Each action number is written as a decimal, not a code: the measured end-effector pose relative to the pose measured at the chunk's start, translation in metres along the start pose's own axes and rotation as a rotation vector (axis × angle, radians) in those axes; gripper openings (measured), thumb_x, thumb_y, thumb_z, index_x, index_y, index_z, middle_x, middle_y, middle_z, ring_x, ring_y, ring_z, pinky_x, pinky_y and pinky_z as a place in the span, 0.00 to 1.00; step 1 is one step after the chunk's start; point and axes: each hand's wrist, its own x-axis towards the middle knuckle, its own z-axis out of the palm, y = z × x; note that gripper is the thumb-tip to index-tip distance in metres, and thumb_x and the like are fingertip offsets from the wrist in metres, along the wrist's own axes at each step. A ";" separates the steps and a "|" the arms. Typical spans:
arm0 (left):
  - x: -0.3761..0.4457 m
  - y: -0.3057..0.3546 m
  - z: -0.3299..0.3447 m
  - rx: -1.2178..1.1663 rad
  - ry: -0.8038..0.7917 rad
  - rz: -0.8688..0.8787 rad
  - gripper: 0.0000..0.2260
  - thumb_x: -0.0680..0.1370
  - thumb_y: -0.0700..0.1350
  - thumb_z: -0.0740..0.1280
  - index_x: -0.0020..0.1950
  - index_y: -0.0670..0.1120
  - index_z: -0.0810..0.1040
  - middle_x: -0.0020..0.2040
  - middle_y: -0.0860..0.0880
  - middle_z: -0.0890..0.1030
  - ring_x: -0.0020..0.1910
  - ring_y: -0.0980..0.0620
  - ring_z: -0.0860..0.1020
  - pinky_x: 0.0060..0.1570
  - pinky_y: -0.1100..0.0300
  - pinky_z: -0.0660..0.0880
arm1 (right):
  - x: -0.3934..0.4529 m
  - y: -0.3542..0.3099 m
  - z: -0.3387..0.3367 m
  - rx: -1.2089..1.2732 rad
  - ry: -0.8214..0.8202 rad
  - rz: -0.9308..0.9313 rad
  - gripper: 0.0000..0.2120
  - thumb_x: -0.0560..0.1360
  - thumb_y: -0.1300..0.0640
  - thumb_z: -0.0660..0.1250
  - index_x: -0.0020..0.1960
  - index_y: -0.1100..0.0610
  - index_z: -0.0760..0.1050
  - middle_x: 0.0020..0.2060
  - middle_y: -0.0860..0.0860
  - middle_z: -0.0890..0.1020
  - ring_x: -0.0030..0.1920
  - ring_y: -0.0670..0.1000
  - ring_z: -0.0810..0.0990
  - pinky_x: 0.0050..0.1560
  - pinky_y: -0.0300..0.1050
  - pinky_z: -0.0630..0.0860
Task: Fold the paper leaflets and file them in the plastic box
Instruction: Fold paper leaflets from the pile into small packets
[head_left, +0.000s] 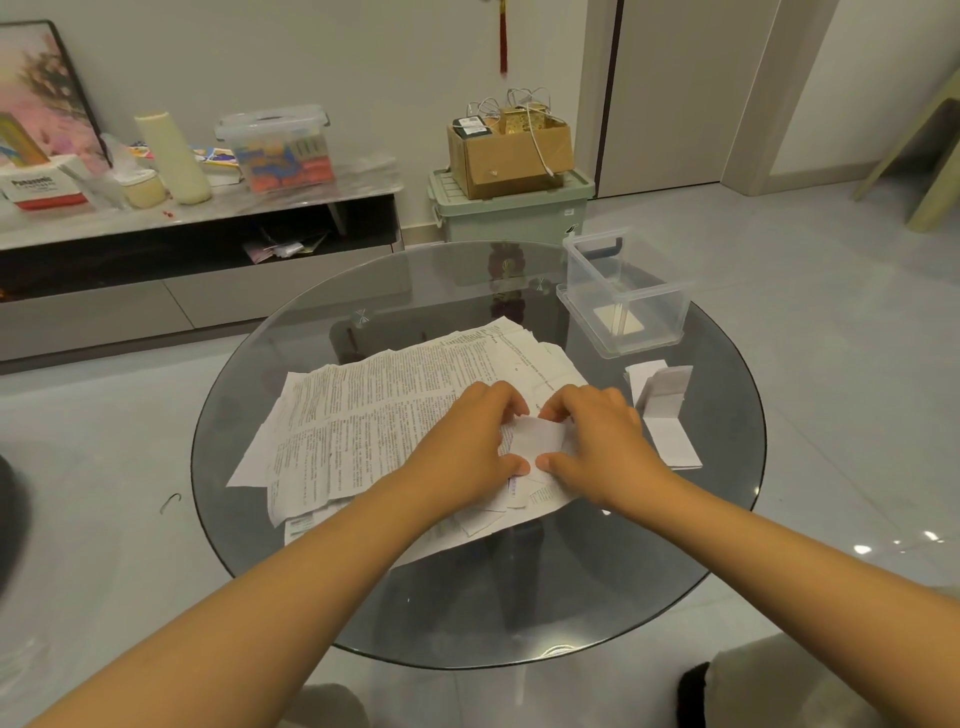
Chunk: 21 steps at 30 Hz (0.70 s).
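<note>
On the round glass table (311, 545), left hand (470, 439) and right hand (597, 441) each grip-pinch a small folded white leaflet (537, 435).

hands: two, left hand (470, 435) and right hand (597, 441), both pinching one small folded leaflet (537, 439) at frame centre
unfolded leaflets (395, 410): a messy overlapping pile, can't get an exact count, several at least
folded leaflets (665, 410) lying right of the hands: looks like two or three, hard to split apart
clear plastic box (623, 296): one on the table, upper right
glass table (467, 597): one
lidded storage tubs in the back: two, a clear tub (280, 148) and a green tub (511, 208)
cardboard box (511, 150): one
</note>
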 end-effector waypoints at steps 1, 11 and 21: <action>-0.001 0.001 0.001 -0.019 0.013 0.019 0.17 0.72 0.45 0.72 0.55 0.53 0.68 0.50 0.56 0.69 0.46 0.57 0.71 0.43 0.69 0.67 | -0.001 0.001 -0.001 0.059 0.011 0.009 0.13 0.72 0.53 0.70 0.54 0.48 0.69 0.55 0.49 0.72 0.58 0.51 0.68 0.59 0.46 0.68; 0.009 0.017 0.004 -0.478 0.145 -0.022 0.12 0.74 0.40 0.71 0.48 0.55 0.72 0.38 0.53 0.75 0.35 0.58 0.74 0.39 0.66 0.72 | -0.007 0.010 -0.024 0.391 0.084 0.031 0.10 0.74 0.57 0.69 0.52 0.50 0.71 0.42 0.44 0.77 0.40 0.43 0.76 0.42 0.35 0.73; 0.031 0.052 0.017 -0.631 0.147 0.012 0.11 0.75 0.40 0.69 0.55 0.49 0.74 0.44 0.52 0.78 0.44 0.51 0.79 0.51 0.57 0.78 | -0.009 0.038 -0.060 0.394 0.221 0.134 0.05 0.73 0.58 0.70 0.46 0.51 0.75 0.39 0.50 0.81 0.38 0.46 0.79 0.42 0.41 0.76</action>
